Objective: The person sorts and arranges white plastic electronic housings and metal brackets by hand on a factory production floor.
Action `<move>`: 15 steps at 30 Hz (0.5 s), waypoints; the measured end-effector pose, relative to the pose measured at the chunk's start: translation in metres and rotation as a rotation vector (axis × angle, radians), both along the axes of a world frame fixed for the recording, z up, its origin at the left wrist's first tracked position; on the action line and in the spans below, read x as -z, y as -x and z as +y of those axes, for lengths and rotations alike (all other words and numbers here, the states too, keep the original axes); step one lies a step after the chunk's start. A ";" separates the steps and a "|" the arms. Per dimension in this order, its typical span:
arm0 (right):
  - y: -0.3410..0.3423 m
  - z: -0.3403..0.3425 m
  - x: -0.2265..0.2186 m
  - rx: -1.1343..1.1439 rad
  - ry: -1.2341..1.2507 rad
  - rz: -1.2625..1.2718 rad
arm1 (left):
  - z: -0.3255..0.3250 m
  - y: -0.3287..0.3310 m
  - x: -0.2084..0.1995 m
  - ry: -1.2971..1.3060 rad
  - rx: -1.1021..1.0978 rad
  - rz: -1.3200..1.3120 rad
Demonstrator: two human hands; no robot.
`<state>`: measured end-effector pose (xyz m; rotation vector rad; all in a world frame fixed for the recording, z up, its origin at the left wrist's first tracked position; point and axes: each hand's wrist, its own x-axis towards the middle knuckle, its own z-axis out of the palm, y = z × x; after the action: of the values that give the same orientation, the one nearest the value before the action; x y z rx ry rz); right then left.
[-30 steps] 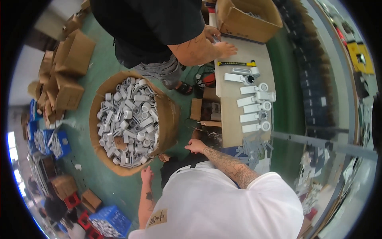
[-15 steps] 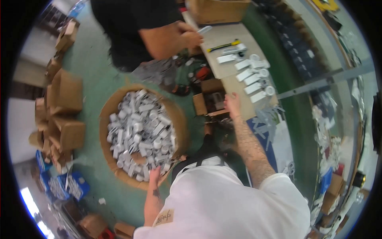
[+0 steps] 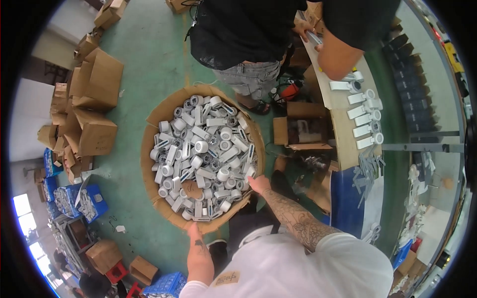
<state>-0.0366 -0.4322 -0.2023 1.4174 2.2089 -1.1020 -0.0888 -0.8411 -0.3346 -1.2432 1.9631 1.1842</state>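
Note:
A large round cardboard bin stands on the floor in front of me, heaped with white plastic fittings that have round heads and box-like arms. My left hand is at its near rim; the fingers cannot be made out. At the right side of the rim, my right hand has its fingers curled over the cardboard, close beside a white fitting. A brown disc lies among the fittings.
A person in black stands beyond the bin, holding a light-coloured part. On the right, a worktable carries a row of fittings. An open carton stands between bin and table. Cardboard boxes and blue crates line the left.
My right hand has left the table edge and come to the bin's right rim. My left hand has shifted at the near rim. The view has turned, and the other person's hands moved along the table.

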 end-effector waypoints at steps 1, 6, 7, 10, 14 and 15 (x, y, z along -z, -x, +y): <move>-0.001 0.010 0.003 -0.011 -0.041 -0.065 | 0.035 -0.010 -0.016 -0.128 -0.151 -0.151; -0.003 0.022 -0.019 -0.029 0.131 -0.132 | 0.007 -0.050 0.021 -0.468 -0.590 0.007; -0.002 0.021 -0.026 -0.064 0.121 -0.138 | 0.009 -0.053 0.023 -0.366 -0.576 0.005; -0.003 0.034 -0.024 -0.096 0.152 -0.150 | 0.024 -0.040 0.017 -0.185 -0.170 -0.041; -0.017 0.047 -0.002 -0.097 0.178 -0.101 | 0.044 -0.034 -0.003 -0.226 -0.072 0.058; -0.019 0.044 0.003 -0.099 0.121 -0.065 | 0.042 -0.034 -0.007 -0.185 -0.047 0.054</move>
<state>-0.0171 -0.3884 -0.2051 1.2619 2.1056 -1.1184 -0.0547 -0.7994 -0.3281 -1.1785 1.8233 1.4019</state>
